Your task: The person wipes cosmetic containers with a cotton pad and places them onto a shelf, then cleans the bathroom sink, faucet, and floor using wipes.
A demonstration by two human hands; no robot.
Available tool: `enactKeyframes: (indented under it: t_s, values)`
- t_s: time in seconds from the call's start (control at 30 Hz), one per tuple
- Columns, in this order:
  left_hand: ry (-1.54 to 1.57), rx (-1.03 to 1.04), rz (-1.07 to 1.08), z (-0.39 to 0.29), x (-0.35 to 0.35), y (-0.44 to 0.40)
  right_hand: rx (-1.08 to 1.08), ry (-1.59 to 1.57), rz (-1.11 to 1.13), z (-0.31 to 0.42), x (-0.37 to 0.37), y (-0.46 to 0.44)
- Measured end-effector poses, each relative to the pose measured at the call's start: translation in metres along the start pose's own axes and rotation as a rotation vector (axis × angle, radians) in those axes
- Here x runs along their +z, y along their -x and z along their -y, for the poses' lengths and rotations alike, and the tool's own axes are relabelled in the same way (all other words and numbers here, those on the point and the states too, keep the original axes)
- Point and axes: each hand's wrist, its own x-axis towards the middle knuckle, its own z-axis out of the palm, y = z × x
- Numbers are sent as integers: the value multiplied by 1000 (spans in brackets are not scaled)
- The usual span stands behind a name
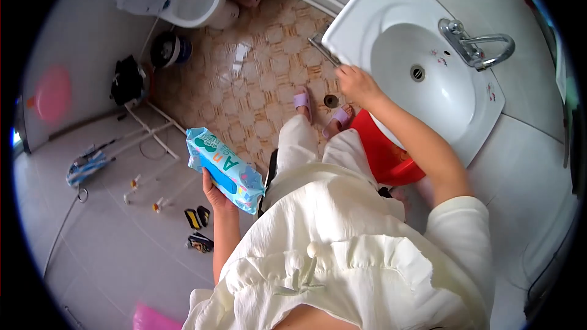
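Note:
My left hand (219, 197) grips a light-blue pack of wet wipes (227, 174) by its lower side. The pack has a darker blue lid and large letters on its front. My right hand (356, 85) is at the near-left edge of the white washbasin (350, 33), with its fingers curled together. A thin grey metal-looking bar (323, 49) ends close to those fingertips. Whether the fingers hold the bar or something small is hidden from this angle.
A chrome tap (477, 46) stands on the basin's far side. Below the basin is a red bucket or basin (382, 156). A toilet (192, 3), a dark bin (165, 49) and a white rack (153, 128) line the left. A floor drain (331, 101) lies near my slippers (302, 99).

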Motion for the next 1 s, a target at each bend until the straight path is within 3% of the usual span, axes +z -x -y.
enactKeyframes:
  t_s: [0.1,0.23,0.33,0.47,0.6,0.8,0.9,1.0]
  values:
    - [69,8,-40,4,-21,17,-143,194,330,29,-23,47]
    - [150,3,-43,7,-38,12,-324,335,557,51,-48,66]
    - [216,-5,-58,-1,-48,1,-284,372,681,57,-32,59]
    - [148,7,-39,-14,-53,8,-268,557,346,12,15,12]
    - [143,23,-73,-29,-88,19,-177,584,381,12,24,5]
    - [222,56,-115,-38,-135,31,-166,318,650,48,-10,129]
    - [267,22,-58,-36,-137,30,-128,316,626,38,-7,143]
    - [242,12,-86,-42,-139,21,38,348,373,33,-3,91]
